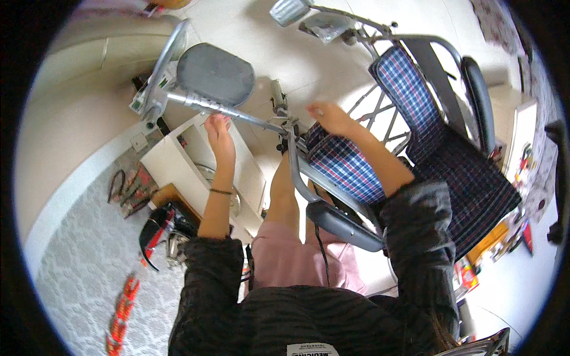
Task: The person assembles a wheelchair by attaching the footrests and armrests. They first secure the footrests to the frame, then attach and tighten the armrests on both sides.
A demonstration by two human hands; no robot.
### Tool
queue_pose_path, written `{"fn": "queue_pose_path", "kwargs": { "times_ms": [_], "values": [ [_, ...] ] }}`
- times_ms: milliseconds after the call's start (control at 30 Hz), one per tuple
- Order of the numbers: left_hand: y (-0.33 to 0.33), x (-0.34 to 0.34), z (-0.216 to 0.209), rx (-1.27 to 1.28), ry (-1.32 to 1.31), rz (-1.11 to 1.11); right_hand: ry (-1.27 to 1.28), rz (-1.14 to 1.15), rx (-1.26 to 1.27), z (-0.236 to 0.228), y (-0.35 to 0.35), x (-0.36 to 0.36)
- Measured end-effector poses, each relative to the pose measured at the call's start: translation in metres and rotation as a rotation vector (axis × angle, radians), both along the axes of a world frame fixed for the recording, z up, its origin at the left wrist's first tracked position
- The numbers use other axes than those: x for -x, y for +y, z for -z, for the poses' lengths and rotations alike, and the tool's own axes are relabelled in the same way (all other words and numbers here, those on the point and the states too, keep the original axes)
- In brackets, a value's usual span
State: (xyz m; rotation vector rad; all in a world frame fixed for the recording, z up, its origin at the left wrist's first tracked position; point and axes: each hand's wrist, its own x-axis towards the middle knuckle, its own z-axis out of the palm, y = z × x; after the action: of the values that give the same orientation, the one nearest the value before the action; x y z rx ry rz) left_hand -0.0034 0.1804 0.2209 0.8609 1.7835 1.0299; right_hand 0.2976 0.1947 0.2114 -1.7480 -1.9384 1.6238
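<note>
A wheelchair with a blue, red and white plaid seat stands in front of me, to the right. Its near leg rest sticks out to the left as a silver metal tube, with a dark grey oval calf pad beside it and a footplate at the far end. My left hand is at the underside of the tube, fingers loosely bent and not wrapped round it. Above the joint near the seat front hovers my right hand, fingers slightly curled and apart, with nothing visible in them.
A white cabinet stands behind my left arm. Beyond it are a red and black object and an orange cord on the patterned grey surface. The other leg rest extends at the top. A black armrest lies close to my body.
</note>
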Motion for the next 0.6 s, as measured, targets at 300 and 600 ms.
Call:
{"fn": "queue_pose_path", "kwargs": {
  "times_ms": [300,600],
  "values": [
    [-0.019,-0.017,0.030,-0.035,0.242,0.171,0.205,0.038,0.015,-0.012,-0.011,0.062],
    [-0.148,-0.071,0.171,0.677,-0.300,0.197,0.252,-0.015,-0.029,0.022,0.016,0.144]
  ]
}}
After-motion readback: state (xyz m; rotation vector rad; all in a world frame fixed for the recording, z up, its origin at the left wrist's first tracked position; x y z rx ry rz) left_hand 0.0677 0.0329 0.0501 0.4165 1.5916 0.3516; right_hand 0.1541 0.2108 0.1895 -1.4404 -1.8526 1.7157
